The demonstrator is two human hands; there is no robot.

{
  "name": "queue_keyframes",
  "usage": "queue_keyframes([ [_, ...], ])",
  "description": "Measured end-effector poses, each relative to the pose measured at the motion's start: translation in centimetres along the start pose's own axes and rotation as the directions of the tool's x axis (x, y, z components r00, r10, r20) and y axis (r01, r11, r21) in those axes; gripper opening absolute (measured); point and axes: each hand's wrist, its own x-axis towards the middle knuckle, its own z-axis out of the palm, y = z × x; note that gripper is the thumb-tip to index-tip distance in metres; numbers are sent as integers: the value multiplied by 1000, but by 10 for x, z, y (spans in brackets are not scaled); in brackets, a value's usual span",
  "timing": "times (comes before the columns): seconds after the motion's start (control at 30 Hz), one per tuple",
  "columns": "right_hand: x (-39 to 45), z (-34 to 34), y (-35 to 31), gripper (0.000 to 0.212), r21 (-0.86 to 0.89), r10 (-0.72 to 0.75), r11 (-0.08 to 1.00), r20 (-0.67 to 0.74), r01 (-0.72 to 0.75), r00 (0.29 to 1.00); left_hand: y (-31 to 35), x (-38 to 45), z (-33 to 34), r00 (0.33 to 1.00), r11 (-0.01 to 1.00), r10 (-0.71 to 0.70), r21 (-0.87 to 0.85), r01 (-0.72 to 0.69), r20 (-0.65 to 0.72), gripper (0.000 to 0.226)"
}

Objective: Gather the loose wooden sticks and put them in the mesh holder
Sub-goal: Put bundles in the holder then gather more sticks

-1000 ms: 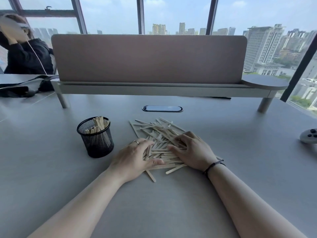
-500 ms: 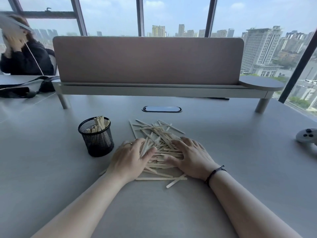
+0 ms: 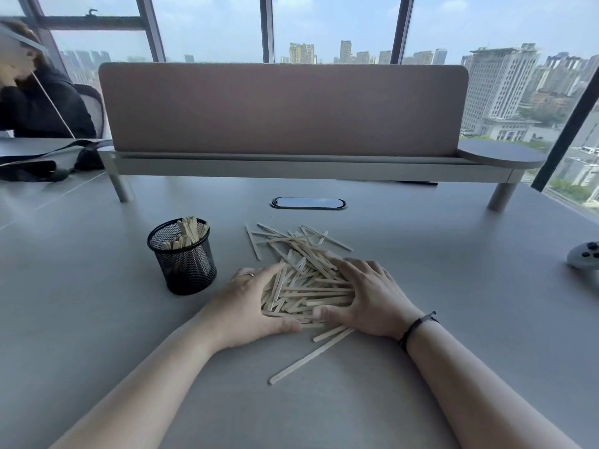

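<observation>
A pile of pale wooden sticks [image 3: 304, 286] lies on the grey desk [image 3: 97, 319] in front of me. My left hand [image 3: 246, 306] cups the pile's left side and my right hand [image 3: 369, 299] cups its right side, both pressing a bundle of sticks between them. More sticks fan out loose behind the hands, and one long stick [image 3: 308, 359] lies apart near my wrists. The black mesh holder [image 3: 183, 257] stands upright to the left of the pile, with several sticks standing in it.
A desk divider on a raised shelf [image 3: 291, 166] crosses the back. A cable port [image 3: 308, 203] sits behind the pile. A white controller [image 3: 585, 259] lies at the right edge. A seated person [image 3: 35, 102] and a black bag [image 3: 48, 163] are far left.
Both hands have closed inward around the near sticks, squeezing them into a tighter bundle. One long stick has slid out toward me.
</observation>
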Motion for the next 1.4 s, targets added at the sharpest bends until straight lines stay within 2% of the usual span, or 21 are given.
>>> queue_keyframes([
  [0.1, 1, 1, -1, 120, -26, 4, 1000, 27, -4, 1000, -1, 1, 1, 999, 1000, 2, 5, -2, -34, 102],
  [0.23, 3, 5, -3, 104, -52, 60, 997, -51, -62, 997, 0, 3, 8, 997, 1000, -18, 24, 20, -70, 95],
  [0.33, 5, 7, -3, 102, -62, 88, 994, -84, -93, 993, 5, 3, 15, 995, 997, -37, 60, 42, -93, 90],
  [0.4, 5, 8, -3, 103, -63, 105, 992, -95, -112, 990, 7, 1, 19, 994, 995, -55, 80, 63, -99, 92],
  [0.57, 7, 6, -5, 108, -65, 141, 987, -97, -148, 985, 8, 2, 22, 992, 992, -77, 93, 87, -99, 115],
  [0.8, 9, 4, -7, 114, -49, 162, 985, -100, -168, 982, 10, 7, 21, 988, 993, -93, 59, 101, -122, 121],
  [1.07, 12, 6, -6, 115, -68, 183, 979, -114, -191, 977, 1, 11, 23, 983, 998, -63, 13, 67, -173, 108],
  [1.2, 12, 6, -6, 108, -53, 176, 982, -109, -183, 978, 1, 11, 25, 987, 998, -34, 38, 40, -154, 108],
  [1.4, 14, 7, -9, 111, -53, 171, 983, -127, -179, 977, 3, 10, 24, 990, 999, -2, 40, 8, -140, 101],
])
